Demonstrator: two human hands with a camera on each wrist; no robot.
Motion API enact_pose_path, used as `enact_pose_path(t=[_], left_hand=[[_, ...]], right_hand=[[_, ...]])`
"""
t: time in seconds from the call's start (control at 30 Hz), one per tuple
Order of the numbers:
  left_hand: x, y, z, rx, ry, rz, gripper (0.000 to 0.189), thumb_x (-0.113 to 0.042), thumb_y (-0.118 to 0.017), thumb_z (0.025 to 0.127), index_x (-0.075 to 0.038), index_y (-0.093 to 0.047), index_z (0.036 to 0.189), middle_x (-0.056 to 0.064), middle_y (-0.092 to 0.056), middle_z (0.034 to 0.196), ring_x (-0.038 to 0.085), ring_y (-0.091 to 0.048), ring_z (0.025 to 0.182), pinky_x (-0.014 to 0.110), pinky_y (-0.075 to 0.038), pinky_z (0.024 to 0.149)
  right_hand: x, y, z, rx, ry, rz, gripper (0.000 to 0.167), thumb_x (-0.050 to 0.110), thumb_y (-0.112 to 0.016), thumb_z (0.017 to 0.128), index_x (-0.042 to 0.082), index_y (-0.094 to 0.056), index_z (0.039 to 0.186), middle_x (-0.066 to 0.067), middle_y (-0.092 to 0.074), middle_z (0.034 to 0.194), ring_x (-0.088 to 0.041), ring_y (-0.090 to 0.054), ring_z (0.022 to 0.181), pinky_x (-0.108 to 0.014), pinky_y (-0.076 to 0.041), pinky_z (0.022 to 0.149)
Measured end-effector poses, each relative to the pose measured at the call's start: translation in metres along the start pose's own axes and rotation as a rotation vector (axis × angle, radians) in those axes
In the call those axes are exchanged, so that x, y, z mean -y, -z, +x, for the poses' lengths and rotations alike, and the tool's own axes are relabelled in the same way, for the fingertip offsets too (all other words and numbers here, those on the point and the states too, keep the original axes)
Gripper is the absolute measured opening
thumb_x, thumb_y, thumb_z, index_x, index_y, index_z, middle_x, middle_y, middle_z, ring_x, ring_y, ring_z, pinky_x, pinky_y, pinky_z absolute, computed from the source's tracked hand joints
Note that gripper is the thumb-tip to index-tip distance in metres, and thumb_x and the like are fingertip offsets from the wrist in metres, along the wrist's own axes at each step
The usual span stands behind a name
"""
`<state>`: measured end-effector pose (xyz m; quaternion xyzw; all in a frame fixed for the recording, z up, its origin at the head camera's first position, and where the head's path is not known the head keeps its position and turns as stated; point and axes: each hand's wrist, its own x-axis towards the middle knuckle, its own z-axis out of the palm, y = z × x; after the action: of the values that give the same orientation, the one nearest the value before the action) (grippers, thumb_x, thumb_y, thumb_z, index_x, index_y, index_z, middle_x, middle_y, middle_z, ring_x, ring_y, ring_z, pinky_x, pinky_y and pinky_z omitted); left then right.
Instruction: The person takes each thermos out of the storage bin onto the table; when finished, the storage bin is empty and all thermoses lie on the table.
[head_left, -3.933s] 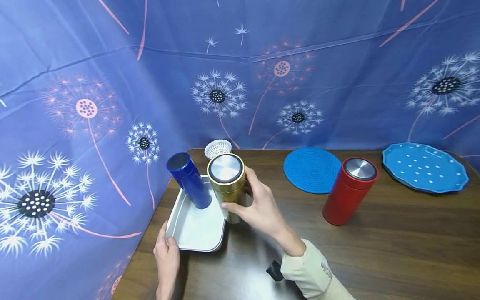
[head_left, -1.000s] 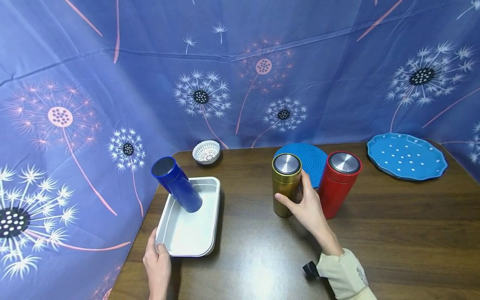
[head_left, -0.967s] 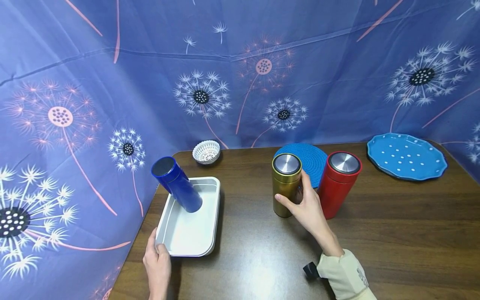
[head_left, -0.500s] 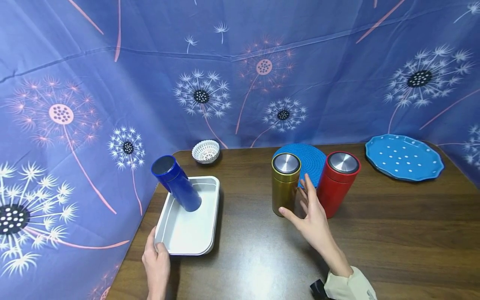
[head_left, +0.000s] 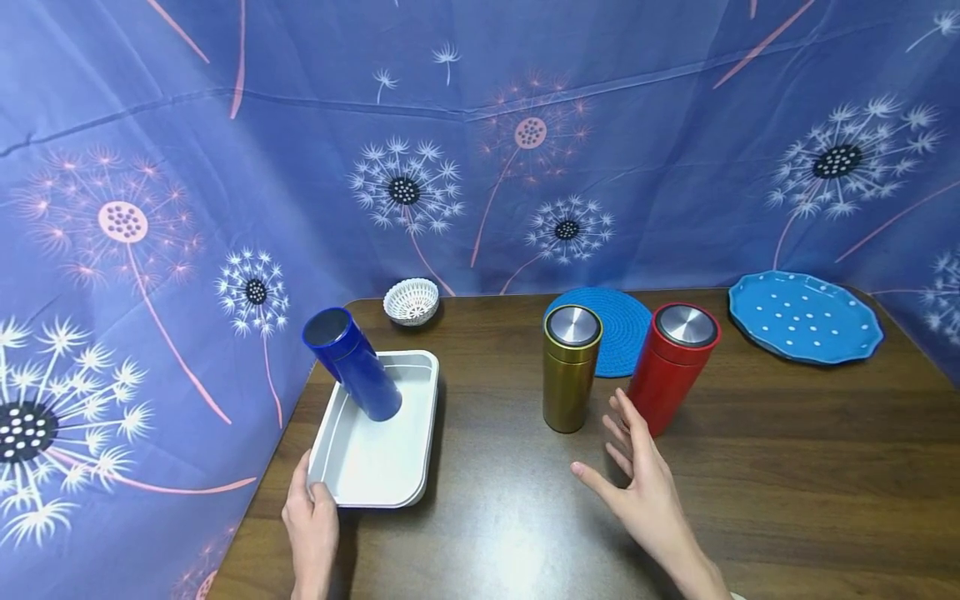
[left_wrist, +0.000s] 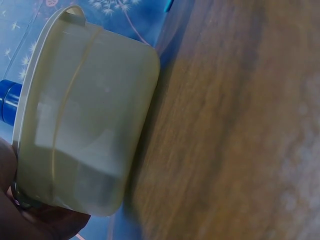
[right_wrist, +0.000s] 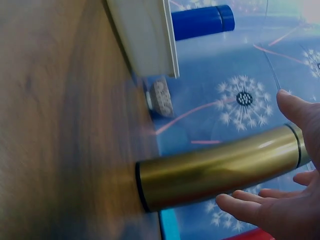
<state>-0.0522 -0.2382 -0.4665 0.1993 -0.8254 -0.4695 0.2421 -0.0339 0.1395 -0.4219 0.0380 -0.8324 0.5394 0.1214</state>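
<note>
My left hand (head_left: 311, 521) holds the near left corner of a white rectangular tray (head_left: 429, 454), thumb at its rim; the left wrist view shows the tray's deep outer wall (left_wrist: 95, 115). Inside the tray stands a blue thermos (head_left: 358, 367). A gold thermos (head_left: 567, 387) stands upright on the table, apart from my right hand (head_left: 645, 492). That hand is spread with nothing in it, nearer to me than the gold thermos. In the right wrist view the gold thermos (right_wrist: 220, 167) appears beyond the parted thumb and fingers. Beside it, to the right, stands a red thermos (head_left: 667, 375).
A blue round woven mat (head_left: 618, 333) lies behind the gold and red thermoses. The small white openwork basket (head_left: 412, 302) sits at the back left, and a blue polka-dot plate (head_left: 806, 321) at the back right. A dandelion-print cloth (head_left: 480, 150) hangs behind the wooden table (head_left: 495, 500).
The gold thermos, gripped at the tray's right edge at first, was carried right to beside the red one. My right hand has let go and drawn back toward me; the left still holds the tray.
</note>
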Motion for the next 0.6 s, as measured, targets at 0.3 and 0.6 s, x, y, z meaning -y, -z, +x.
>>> enact_pose_path(t=[0.3, 0.6], left_hand=[[0.002, 0.0, 0.0, -0.008, -0.01, 0.003, 0.05, 0.004, -0.034, 0.09, 0.005, -0.05, 0.137, 0.032, -0.051, 0.135, 0.046, -0.049, 0.123, 0.06, -0.037, 0.1], [0.005, -0.002, 0.001, -0.011, -0.028, 0.0, 0.05, 0.004, -0.035, 0.089, 0.005, -0.051, 0.136, 0.03, -0.053, 0.134, 0.044, -0.049, 0.122, 0.059, -0.037, 0.099]], right_hand=[[0.006, -0.016, -0.013, 0.053, 0.004, 0.036, 0.096, 0.019, -0.084, 0.075, 0.018, -0.027, 0.153, -0.017, -0.041, 0.149, -0.036, -0.049, 0.129, -0.046, -0.05, 0.091], [0.006, -0.032, -0.008, 0.059, 0.111, 0.068, 0.093, 0.014, -0.084, 0.075, 0.015, -0.031, 0.152, -0.015, -0.045, 0.146, -0.036, -0.052, 0.126, -0.047, -0.052, 0.089]])
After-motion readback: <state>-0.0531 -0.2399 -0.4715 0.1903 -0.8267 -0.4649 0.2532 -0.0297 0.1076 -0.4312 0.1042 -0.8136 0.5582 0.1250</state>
